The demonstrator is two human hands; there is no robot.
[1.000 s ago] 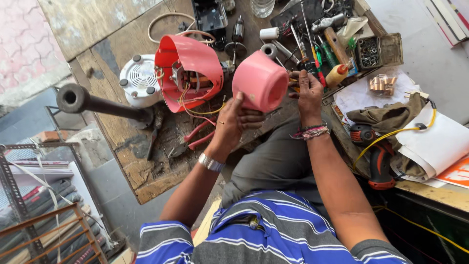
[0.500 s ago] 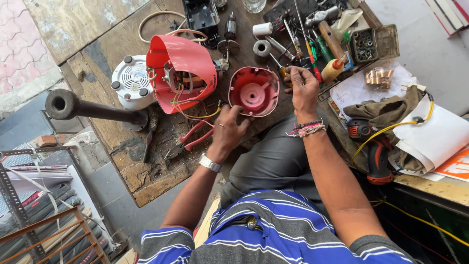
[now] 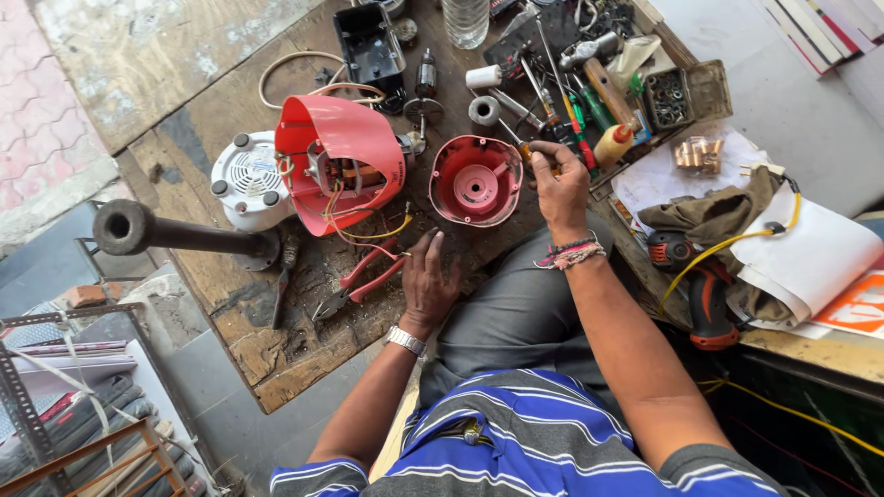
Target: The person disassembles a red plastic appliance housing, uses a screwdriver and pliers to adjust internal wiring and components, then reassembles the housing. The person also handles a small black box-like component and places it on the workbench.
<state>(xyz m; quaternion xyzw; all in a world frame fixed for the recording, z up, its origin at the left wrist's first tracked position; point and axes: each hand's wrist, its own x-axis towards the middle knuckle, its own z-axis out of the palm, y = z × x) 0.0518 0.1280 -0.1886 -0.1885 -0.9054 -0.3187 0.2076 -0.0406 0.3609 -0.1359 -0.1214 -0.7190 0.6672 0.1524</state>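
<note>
A round pink-red plastic cover lies open side up on the worn wooden bench. To its left stands a red appliance housing with exposed wires and a motor inside, beside a white base. My left hand rests flat on the bench just below the cover, fingers spread, holding nothing. My right hand reaches past the cover's right side into a pile of screwdrivers, its fingers closed on a small tool whose shape I cannot make out.
Red-handled pliers lie left of my left hand. A black vise handle juts out at the left edge. A drill, cloth, papers and a tray of nuts crowd the right. A clear bottle stands at the back.
The pink cover, held up in both hands a second ago, now lies on the bench. My left hand has dropped flat below it and my right hand has moved to the tools.
</note>
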